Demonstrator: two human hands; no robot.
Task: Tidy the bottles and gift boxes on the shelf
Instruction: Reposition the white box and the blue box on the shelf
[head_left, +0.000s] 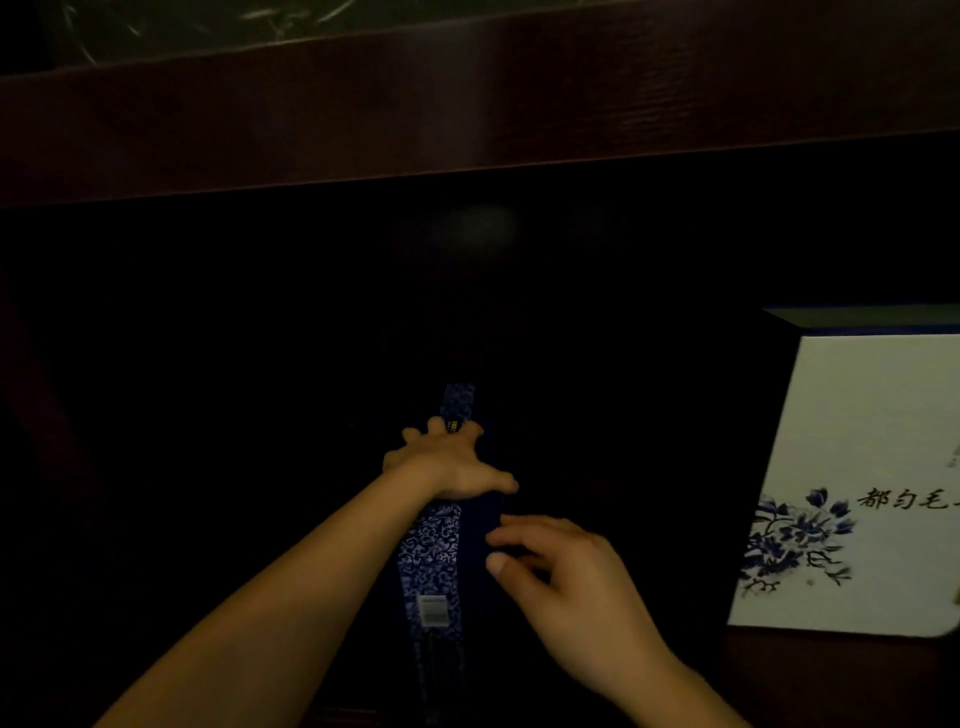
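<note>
A long dark-blue gift box with a blue-and-white scroll pattern and a small white label runs away from me into the dark shelf bay. My left hand lies across its top, fingers wrapped over it. My right hand is at the box's right side, thumb and fingers curled against its dark face; how firmly it grips is unclear. A white gift box with blue flowers and black characters stands at the right.
A dark wooden shelf board crosses the top of the view. The bay behind the boxes is almost black and its contents cannot be made out. The wooden shelf surface shows below the white box.
</note>
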